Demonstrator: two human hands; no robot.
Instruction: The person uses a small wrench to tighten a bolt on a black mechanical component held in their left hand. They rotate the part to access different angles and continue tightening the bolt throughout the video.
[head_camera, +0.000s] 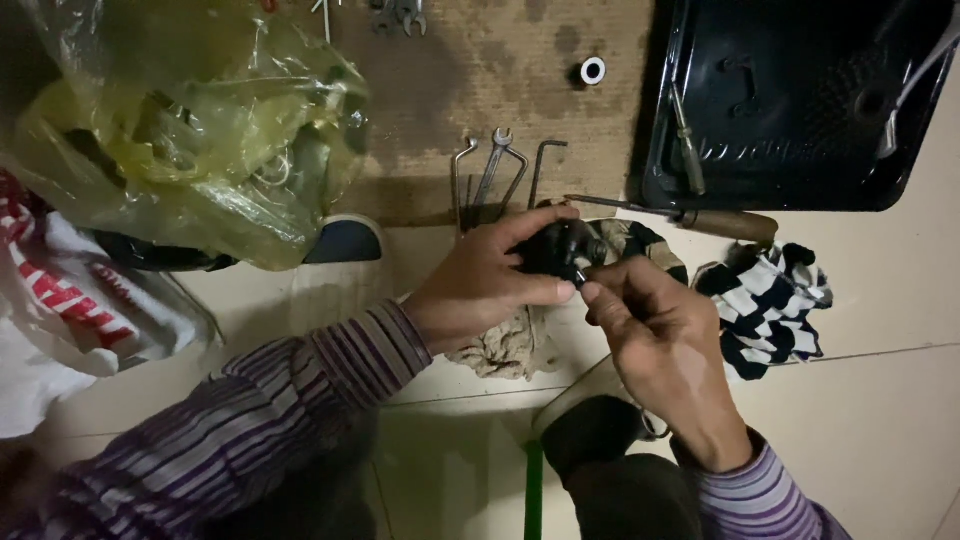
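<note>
Black part (556, 246) hemmed by fingers (545, 291), rag (505, 345) beneath

Floor: pale, smooth tiles (880, 400) with thin dark joint lines, one running across the lower right. Light is dim and warm, brightest on the bare tile at right, falling off toward the left and bottom edges.

A brown, worn board or mat (480, 100) lies flat at top centre, its surface blotched and scuffed. A black moulded plastic tray (800, 160) sits at top right, its edge overlapping the brown surface. A translucent yellow plastic bag (180, 130), crumpled and full, fills the upper left; below it lies a white bag with red print (60, 300). No walls, windows or furniture in view.
</note>
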